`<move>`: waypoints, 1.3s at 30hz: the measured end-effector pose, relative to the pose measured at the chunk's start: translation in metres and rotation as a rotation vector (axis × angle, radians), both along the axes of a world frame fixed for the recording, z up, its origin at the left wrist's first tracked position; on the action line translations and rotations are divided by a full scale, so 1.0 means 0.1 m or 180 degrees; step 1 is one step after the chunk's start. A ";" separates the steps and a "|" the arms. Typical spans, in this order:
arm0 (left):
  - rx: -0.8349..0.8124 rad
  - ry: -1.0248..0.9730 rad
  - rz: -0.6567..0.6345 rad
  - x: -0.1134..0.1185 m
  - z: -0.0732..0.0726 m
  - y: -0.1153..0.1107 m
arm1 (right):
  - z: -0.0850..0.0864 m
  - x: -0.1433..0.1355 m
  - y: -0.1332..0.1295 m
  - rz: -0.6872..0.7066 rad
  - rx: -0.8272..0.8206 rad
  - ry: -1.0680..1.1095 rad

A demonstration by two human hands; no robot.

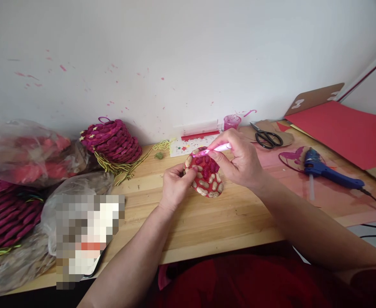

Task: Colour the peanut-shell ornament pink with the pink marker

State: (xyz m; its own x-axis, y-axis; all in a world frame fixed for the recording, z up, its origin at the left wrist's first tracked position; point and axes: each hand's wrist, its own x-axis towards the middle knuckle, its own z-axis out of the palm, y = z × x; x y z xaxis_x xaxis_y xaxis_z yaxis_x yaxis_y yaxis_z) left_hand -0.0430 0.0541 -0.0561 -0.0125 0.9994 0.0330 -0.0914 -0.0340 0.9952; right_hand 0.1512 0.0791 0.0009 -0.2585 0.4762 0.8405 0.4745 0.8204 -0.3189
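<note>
"What can't I make out?"
"The tool (222,147) tip — it blurs against the disc (207,170). Of two bundles (115,139) far left of the glue gun (332,172), one's cut off."
"Grips?"
"I see the left hand (176,184) pinching the disc, left of the gun — the right hand (242,161) closed on the tool. One scissors (269,139), one cup (232,123), beyond the gun."

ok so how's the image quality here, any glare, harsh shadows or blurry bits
Head view: light looks diffuse, with only soft shadows on the table; head view: the white stick in the right hand looks washed out; head view: a pixelated patch masks part of the lower left.
</note>
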 end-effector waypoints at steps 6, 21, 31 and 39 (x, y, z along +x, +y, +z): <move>-0.0064 -0.0144 0.0004 0.00 -0.01 0.00 | 0.01 0.01 0.00 -0.0016 0.0045 0.0011; -0.0455 -0.0535 -0.0022 0.05 0.07 -0.02 | -0.03 0.00 0.03 0.0025 -0.0060 0.0002; -0.0191 -0.0109 0.0024 0.01 0.01 0.00 | 0.00 -0.01 -0.01 0.0033 0.0065 -0.0053; -0.0266 -0.0206 -0.0001 0.01 -0.02 0.02 | -0.07 -0.06 0.01 -0.0001 -0.0111 -0.0187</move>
State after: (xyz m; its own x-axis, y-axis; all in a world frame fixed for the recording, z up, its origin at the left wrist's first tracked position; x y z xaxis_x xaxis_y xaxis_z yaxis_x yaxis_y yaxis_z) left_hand -0.0420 0.0557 -0.0578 -0.0117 0.9986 -0.0514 -0.1556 0.0490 0.9866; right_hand 0.1447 0.0796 -0.0064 -0.3068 0.5049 0.8068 0.4936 0.8092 -0.3188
